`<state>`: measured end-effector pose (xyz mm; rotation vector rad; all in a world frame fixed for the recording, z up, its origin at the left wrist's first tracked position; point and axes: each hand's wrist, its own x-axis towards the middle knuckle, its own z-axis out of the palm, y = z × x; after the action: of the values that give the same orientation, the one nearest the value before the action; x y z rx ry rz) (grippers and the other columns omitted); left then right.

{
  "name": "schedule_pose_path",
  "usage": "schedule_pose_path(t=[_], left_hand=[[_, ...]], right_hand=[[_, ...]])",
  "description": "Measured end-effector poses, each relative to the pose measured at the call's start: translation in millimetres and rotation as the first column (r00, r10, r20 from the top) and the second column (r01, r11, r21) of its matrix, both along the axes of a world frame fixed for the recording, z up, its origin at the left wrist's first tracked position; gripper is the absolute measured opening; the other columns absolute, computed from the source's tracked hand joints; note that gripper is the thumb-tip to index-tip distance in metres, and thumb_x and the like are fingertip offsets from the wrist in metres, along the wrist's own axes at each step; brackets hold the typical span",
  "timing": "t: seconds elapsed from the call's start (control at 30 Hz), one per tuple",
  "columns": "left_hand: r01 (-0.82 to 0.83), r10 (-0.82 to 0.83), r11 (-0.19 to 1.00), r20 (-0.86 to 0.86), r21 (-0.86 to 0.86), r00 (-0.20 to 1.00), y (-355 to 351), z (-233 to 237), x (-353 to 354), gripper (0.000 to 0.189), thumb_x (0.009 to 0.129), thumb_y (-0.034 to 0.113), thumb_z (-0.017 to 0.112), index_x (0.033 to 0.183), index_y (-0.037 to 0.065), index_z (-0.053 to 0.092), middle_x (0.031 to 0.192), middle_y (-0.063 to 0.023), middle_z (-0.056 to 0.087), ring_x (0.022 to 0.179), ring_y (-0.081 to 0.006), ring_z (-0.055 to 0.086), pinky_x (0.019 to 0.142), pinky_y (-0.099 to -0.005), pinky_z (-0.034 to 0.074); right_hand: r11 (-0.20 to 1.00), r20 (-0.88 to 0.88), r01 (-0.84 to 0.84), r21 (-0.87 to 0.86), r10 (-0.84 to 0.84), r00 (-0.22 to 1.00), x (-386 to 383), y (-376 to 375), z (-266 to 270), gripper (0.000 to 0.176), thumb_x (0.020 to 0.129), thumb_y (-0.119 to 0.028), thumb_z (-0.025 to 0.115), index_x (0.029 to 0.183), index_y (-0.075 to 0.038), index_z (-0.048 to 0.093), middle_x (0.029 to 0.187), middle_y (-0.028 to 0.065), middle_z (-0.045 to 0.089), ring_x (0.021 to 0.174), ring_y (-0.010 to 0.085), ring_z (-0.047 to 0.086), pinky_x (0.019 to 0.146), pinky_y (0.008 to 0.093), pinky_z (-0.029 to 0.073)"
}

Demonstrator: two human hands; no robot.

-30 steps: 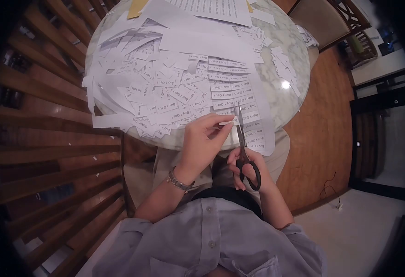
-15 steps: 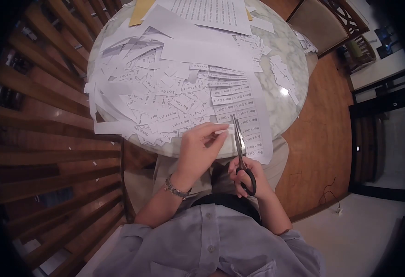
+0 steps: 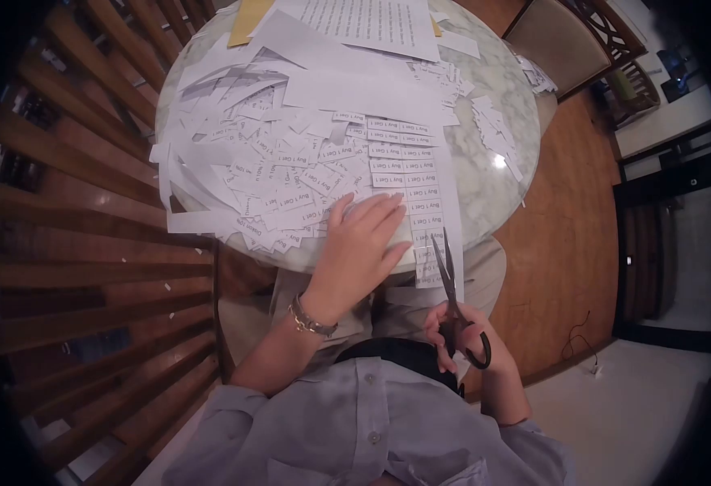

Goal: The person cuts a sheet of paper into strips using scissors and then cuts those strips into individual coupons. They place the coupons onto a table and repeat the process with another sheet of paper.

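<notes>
My left hand (image 3: 363,247) lies with its fingers stretched out over the printed sheet of "Buy 1 Get 1" labels (image 3: 422,193) and holds nothing that I can see. The sheet rests at the near right edge of the table, its lower part hanging past the edge toward my lap. Black-handled scissors (image 3: 450,279) are gripped in my right hand (image 3: 458,328), blades pointing away from me and slightly apart. Their tips are over the lower right of the sheet. Beside my left fingertips spreads a heap of cut paper slips (image 3: 282,182).
Blank white paper (image 3: 343,85) and a printed page (image 3: 363,24) lie at the far side of the round marble table (image 3: 505,121). More slips (image 3: 497,134) sit to the right. A slatted wooden bench (image 3: 88,283) stands at left, a chair (image 3: 562,40) at far right.
My left hand no longer pinches a small paper strip and now lies flat on the sheet. The right hand and scissors have moved down and right. The sheet has shifted slightly toward me.
</notes>
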<state>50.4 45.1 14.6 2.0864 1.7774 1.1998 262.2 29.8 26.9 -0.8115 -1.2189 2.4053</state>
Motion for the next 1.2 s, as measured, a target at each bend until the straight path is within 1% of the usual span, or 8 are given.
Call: schedule_pose_path(t=[0.07,0.17,0.3,0.53,0.63,0.73,1.0,1.2], left_hand=[[0.039,-0.054,0.991,-0.117,-0.130,0.992,-8,-3,4,0.035,0.071,0.020,0.060,0.102,0.006,0.054,0.109,-0.0033,0.051,0.103,-0.0182,0.045,0.089,-0.0392,0.024],[0.062,-0.080,0.985,-0.108,-0.164,0.991,-18,-1,9,0.034,0.072,0.021,0.059,0.103,0.009,0.054,0.108,-0.0016,0.052,0.103,-0.0160,0.046,0.091,-0.0426,0.018],[0.097,-0.114,0.986,-0.127,-0.136,0.985,-21,-3,7,0.032,0.071,0.021,0.061,0.100,0.010,0.055,0.106,-0.0001,0.053,0.105,-0.0144,0.045,0.092,-0.0424,0.016],[0.178,-0.179,0.984,-0.047,-0.023,0.983,-28,-16,7,0.022,0.066,0.015,0.065,0.086,0.011,0.060,0.091,0.0029,0.058,0.099,-0.0138,0.050,0.089,-0.0407,0.021],[0.170,-0.169,0.984,-0.023,0.047,0.985,-29,-24,9,0.019,0.064,0.009,0.065,0.082,0.012,0.061,0.087,0.0031,0.059,0.093,-0.0134,0.054,0.087,-0.0383,0.025],[0.157,-0.159,0.983,0.007,0.097,0.987,-29,-28,8,0.017,0.063,0.005,0.065,0.079,0.011,0.061,0.085,0.0022,0.060,0.090,-0.0137,0.056,0.085,-0.0361,0.029],[0.151,-0.162,0.979,0.070,0.138,0.984,-29,-31,8,0.017,0.063,0.002,0.062,0.078,0.010,0.062,0.084,0.0005,0.061,0.088,-0.0150,0.057,0.083,-0.0349,0.031],[0.160,-0.180,0.973,0.116,0.165,0.977,-29,-33,8,0.017,0.064,0.001,0.060,0.079,0.009,0.062,0.085,-0.0009,0.062,0.087,-0.0157,0.058,0.080,-0.0335,0.034]], right_hand=[[1.000,0.000,-0.024,-0.001,0.024,1.000,4,3,1,0.067,0.068,-0.056,0.054,0.097,0.003,0.042,0.068,0.0034,0.042,0.043,0.0088,0.047,0.043,0.0219,0.043],[0.998,0.010,-0.050,-0.027,0.050,0.999,4,-1,-5,0.067,0.068,-0.056,0.055,0.098,0.003,0.042,0.069,0.0037,0.043,0.043,0.0086,0.047,0.043,0.0215,0.043],[0.999,0.028,-0.033,-0.035,0.034,0.999,2,-7,-12,0.067,0.068,-0.056,0.055,0.099,0.003,0.043,0.068,0.0034,0.044,0.043,0.0080,0.047,0.043,0.0207,0.042],[0.995,0.027,-0.074,-0.072,0.076,0.997,14,-16,-5,0.068,0.065,-0.055,0.059,0.097,0.003,0.043,0.067,0.0024,0.043,0.043,0.0073,0.047,0.042,0.0200,0.041],[0.989,0.046,-0.091,-0.119,0.097,0.994,23,-19,-3,0.064,0.065,-0.050,0.063,0.097,0.002,0.043,0.065,0.0012,0.041,0.043,0.0069,0.046,0.041,0.0196,0.039],[0.970,0.068,-0.177,-0.164,0.190,0.979,28,-21,-7,0.061,0.065,-0.045,0.065,0.097,0.002,0.043,0.065,0.0007,0.040,0.044,0.0067,0.046,0.040,0.0192,0.038],[0.995,-0.011,-0.042,-0.092,0.041,0.999,7,-20,-25,0.059,0.065,-0.045,0.065,0.095,0.001,0.044,0.065,0.0008,0.039,0.041,0.0063,0.043,0.039,0.0191,0.038],[0.999,-0.039,-0.024,-0.024,0.023,0.999,-5,-13,-30,0.064,0.065,-0.051,0.062,0.094,0.002,0.043,0.065,0.0009,0.040,0.041,0.0063,0.044,0.039,0.0191,0.039]])
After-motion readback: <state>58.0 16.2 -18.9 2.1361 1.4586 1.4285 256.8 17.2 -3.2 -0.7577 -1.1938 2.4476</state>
